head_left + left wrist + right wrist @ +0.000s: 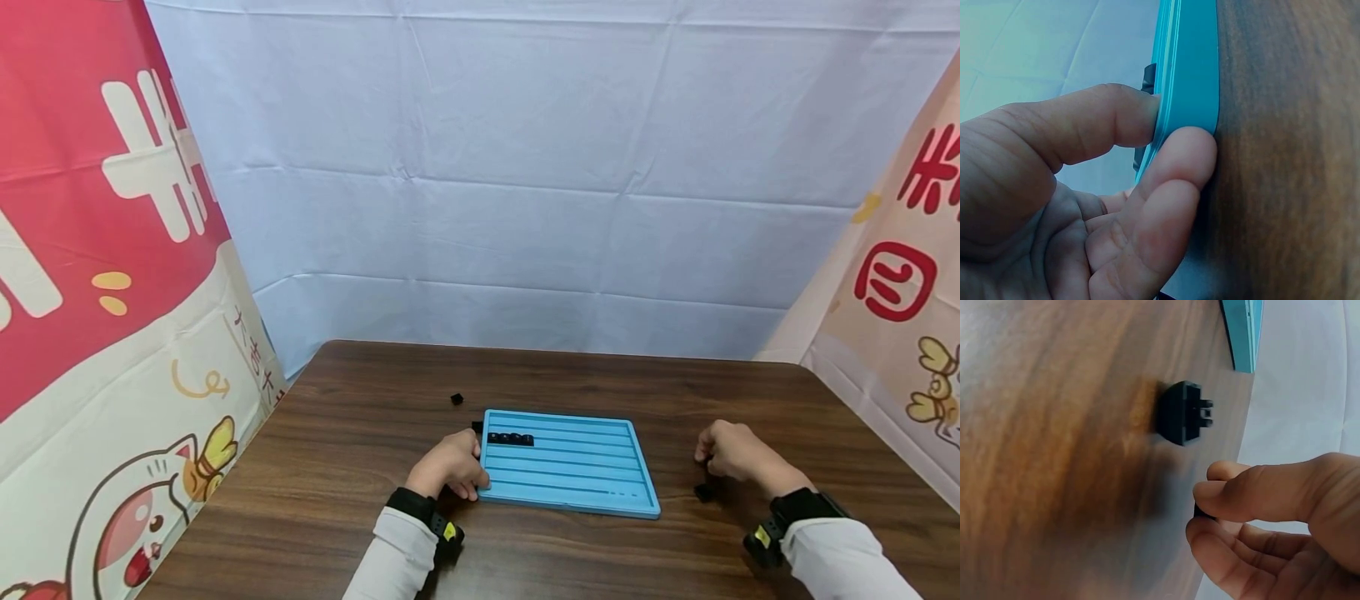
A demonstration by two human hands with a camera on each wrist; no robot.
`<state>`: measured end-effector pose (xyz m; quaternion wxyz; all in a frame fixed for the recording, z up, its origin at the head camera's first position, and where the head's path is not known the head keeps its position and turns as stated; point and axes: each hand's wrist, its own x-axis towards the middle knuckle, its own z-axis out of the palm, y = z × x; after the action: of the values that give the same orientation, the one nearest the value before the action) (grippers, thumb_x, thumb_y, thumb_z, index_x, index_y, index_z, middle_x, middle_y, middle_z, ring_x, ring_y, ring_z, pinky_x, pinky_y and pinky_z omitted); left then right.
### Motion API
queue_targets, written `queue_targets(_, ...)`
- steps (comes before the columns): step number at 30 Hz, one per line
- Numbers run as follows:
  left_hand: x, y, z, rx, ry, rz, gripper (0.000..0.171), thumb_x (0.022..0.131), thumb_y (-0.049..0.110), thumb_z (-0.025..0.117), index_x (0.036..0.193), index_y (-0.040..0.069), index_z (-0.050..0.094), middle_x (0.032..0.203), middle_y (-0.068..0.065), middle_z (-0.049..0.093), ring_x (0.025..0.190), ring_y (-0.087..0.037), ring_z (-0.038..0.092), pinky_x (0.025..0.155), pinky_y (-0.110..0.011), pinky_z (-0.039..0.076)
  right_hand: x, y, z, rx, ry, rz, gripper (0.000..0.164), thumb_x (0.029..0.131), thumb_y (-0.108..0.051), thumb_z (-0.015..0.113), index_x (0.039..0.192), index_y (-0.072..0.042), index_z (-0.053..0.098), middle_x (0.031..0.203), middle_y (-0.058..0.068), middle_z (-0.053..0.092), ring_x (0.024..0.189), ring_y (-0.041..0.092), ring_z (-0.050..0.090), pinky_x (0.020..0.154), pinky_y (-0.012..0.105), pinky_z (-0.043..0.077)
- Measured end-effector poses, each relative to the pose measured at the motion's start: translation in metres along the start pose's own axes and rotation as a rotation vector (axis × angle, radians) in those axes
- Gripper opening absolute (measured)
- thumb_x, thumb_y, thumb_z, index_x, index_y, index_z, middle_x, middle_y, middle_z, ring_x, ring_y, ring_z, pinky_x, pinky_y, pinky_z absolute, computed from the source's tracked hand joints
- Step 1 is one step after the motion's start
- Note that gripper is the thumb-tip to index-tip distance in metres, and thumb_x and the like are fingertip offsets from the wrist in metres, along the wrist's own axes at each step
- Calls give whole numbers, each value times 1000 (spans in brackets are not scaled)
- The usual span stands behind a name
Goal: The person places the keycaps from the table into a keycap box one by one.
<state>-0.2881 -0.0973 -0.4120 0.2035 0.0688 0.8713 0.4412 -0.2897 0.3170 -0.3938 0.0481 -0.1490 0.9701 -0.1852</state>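
A light blue ridged tray (pixel 577 471) lies on the table, with a short row of black keycaps (pixel 510 439) in its upper left slot. My left hand (pixel 450 465) grips the tray's left edge, thumb over the rim and fingertips against the side wall (pixel 1194 69). To the right of the tray, my right hand (pixel 738 452) pinches a small black keycap (pixel 1202 513) between thumb and fingers, which mostly hide it. Close by on the wood lies another black keycap (pixel 1180 414), on its side with its stem showing.
One loose black keycap (pixel 457 399) lies behind the tray's left corner. A dark piece (pixel 477 427) sits against the tray's left edge, partly hidden by the left hand. Behind the brown wooden table (pixel 390 375) hangs a pale cloth (pixel 510 233), with printed cloths at both sides.
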Motion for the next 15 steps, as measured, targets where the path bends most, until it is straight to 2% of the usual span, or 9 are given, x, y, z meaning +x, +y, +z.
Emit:
queue_targets(4,-1,1,0,6,3,-1,31,75,-8,69,91,-1,43,58,-16,57,45,-21,58,42,-29,48,0,-2,-5,-7,-4,-10,24,69,18,57,76,-5,64,78,9,61,62,19,50,52,32,41)
queue_targets(15,-2,2,-1,8,5,-1,30,76,-7,69,92,-2,44,58,-17,58,45,-21,57,42,-29,48,1,-14,-28,-90,32,-87,18,71,15,63,83,2,65,77,6,60,70,28,58,59,41,49)
